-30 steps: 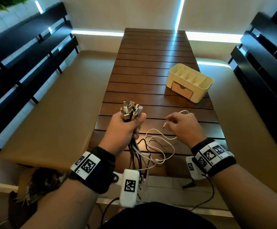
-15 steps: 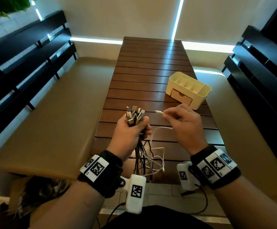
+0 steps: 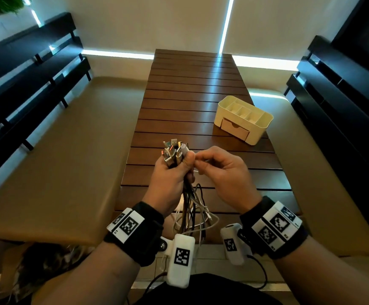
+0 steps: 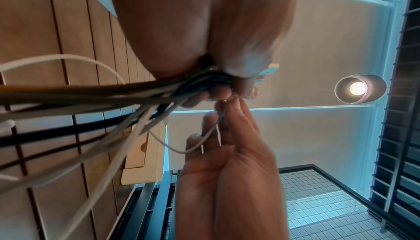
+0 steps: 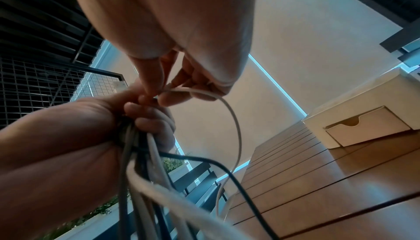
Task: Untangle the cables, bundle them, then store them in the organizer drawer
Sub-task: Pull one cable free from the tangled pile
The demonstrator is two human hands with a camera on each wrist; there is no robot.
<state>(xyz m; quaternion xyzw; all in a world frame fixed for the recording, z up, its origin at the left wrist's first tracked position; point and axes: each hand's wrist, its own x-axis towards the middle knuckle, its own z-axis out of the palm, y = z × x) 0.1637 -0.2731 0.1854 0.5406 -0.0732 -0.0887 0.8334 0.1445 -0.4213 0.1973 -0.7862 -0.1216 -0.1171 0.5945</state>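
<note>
Above left hand (image 3: 172,181) grip, cable plugs (image 3: 174,151), right hand (image 3: 225,172) pinching

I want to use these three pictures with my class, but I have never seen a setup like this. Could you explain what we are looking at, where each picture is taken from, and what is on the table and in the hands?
No machine here: a person wears one camera on the head and one on each wrist. The head view looks down at both hands above a slatted wooden table. The wrist views look along each hand from below. On the table stands a cream organizer with its drawer closed. The left hand grips a bundle of cables, plugs upward, the cords hanging below. The right hand pinches a thin white cable beside the bundle.
</note>
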